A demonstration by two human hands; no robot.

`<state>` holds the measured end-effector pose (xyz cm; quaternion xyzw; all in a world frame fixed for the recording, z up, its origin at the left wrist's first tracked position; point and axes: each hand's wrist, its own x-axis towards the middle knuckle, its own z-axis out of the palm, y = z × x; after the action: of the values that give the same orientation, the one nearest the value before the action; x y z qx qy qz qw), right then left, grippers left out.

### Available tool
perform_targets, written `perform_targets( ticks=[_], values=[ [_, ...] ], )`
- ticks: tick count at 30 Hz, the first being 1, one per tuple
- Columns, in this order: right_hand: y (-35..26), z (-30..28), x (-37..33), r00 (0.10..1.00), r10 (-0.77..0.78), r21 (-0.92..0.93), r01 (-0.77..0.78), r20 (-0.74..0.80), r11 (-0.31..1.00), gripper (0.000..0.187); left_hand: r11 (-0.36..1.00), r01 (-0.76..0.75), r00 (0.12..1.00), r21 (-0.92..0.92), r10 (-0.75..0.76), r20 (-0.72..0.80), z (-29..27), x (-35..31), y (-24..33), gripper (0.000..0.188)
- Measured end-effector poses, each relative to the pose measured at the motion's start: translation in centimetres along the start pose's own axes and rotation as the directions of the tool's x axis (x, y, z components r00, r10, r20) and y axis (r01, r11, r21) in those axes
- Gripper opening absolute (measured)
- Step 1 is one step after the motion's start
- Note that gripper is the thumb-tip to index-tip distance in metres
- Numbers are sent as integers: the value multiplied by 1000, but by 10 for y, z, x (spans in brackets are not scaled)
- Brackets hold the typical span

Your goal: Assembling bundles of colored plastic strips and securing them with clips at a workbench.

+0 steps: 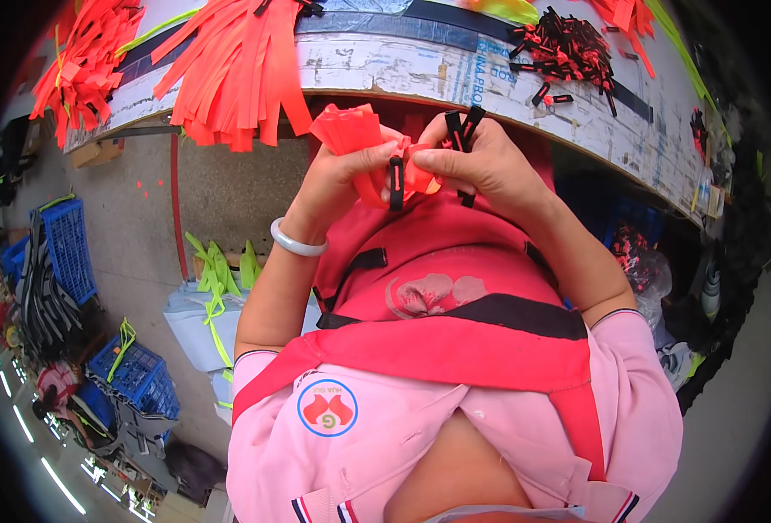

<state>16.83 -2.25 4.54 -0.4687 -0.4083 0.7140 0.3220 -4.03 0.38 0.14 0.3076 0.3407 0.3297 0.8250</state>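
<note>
Just off the table's near edge, my left hand (pixel 340 179) is closed around a bundle of orange-red ribbon strips (pixel 351 129). A black slotted slider (pixel 396 183) hangs on ribbon by its thumb. My right hand (pixel 483 166) meets it, thumb and forefinger pinching an orange-red ribbon (pixel 420 179). Several small black pieces (pixel 462 129) stick out between the right hand's fingers, apparently sliders of the same sort. The fingers hide exactly how ribbon and slider join.
Bunches of orange-red strips (pixel 250 74) hang over the worn white table's edge (pixel 359 70). A pile of black-and-red sliders (pixel 569 52) lies on its right part. Blue crates (pixel 71 248) and lime-green straps (pixel 218 266) are at left. A person (pixel 58 383) is far left.
</note>
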Motion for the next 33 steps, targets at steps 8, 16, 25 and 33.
perform_targets(
  ticks=[8, 16, 25, 33],
  values=[
    [0, -1, 0, 999, 42, -43, -42, 4, 998, 21, 999, 8, 1000, 50, -7, -17, 0, -4, 0, 19],
    [0, -5, 4, 987, 138, -11, -138, 84, 990, 16, 979, 69, 995, 190, -81, 53, 1, -9, 10, 16],
    [27, 11, 14, 967, -130, 37, 141, -218, 989, 14, 955, -199, 972, 219, 220, -77, 8, -2, -9, 13],
    [19, 9, 12, 923, -378, -230, 353, -76, 907, 18, 860, -251, 956, 445, 292, -24, 5, -10, -12, 10]
  ],
)
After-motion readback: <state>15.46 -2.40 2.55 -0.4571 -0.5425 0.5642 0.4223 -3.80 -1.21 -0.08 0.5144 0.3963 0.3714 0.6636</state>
